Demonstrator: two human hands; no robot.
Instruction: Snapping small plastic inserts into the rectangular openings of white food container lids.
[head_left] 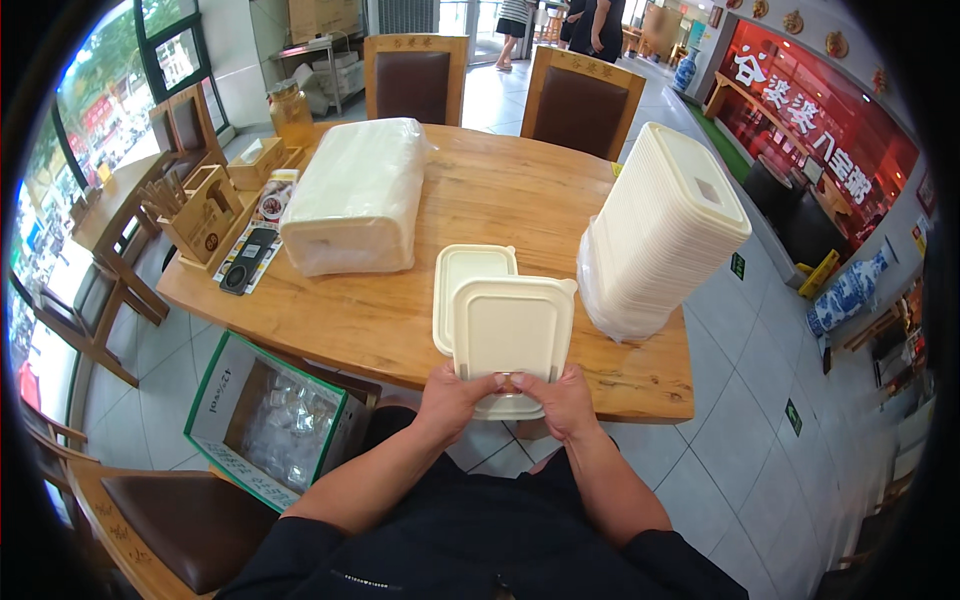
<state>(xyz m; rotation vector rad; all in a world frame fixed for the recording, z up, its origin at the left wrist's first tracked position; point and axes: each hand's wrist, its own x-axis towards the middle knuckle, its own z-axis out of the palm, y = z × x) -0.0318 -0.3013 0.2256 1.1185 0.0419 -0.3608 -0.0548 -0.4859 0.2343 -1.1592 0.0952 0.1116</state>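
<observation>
My left hand (452, 402) and my right hand (565, 400) are closed on the near end of a cream rectangular food-container lid (514, 325), held tilted up over the table's front edge. Both thumbs press side by side on its lower part, over a small clear or brownish patch; the other fingers are hidden behind it. A second cream lid (452, 265) lies flat on the table, partly covered by the held one. To the right stands a tall leaning stack of similar cream lids (655, 235), its lower part in clear plastic.
A plastic-wrapped cream stack (355, 190) sits on the left of the wooden table (490, 190), near a dark phone-like object (248, 262) and a wooden chopstick holder (205, 215). Below left, an open green-edged carton (265, 420) holds clear plastic packets. Chairs (413, 85) stand beyond.
</observation>
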